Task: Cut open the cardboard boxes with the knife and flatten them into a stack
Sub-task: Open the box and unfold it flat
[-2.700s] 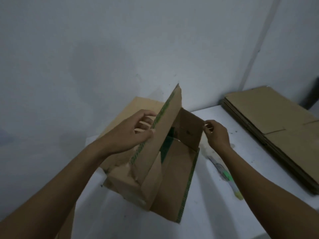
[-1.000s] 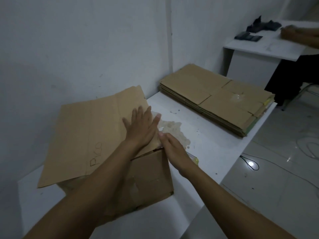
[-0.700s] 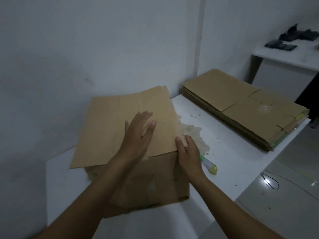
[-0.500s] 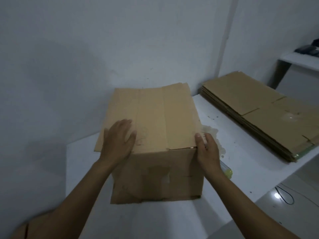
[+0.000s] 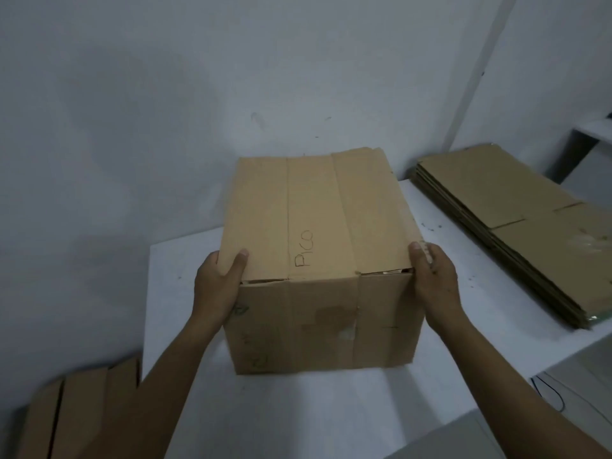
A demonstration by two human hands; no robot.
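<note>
A brown cardboard box (image 5: 318,260) stands upright on the white table (image 5: 185,266), top flaps closed, with "PICO" handwritten on top. My left hand (image 5: 217,286) grips its near left top corner, thumb over the top flap. My right hand (image 5: 433,279) grips the near right top corner, thumb on the top edge. A stack of flattened cardboard boxes (image 5: 516,226) lies on the table at the right. The knife is not visible; the box and my right hand cover the spot where it lay.
The wall stands close behind the box. More cardboard (image 5: 76,412) sits low at the bottom left, beside the table. A black cable (image 5: 549,395) lies on the floor at the right. The table's near edge runs just below the box.
The box was closed and turned square to me. My left hand slid from the top flap to the left corner; both hands now grip the near top corners. The knife went out of sight.
</note>
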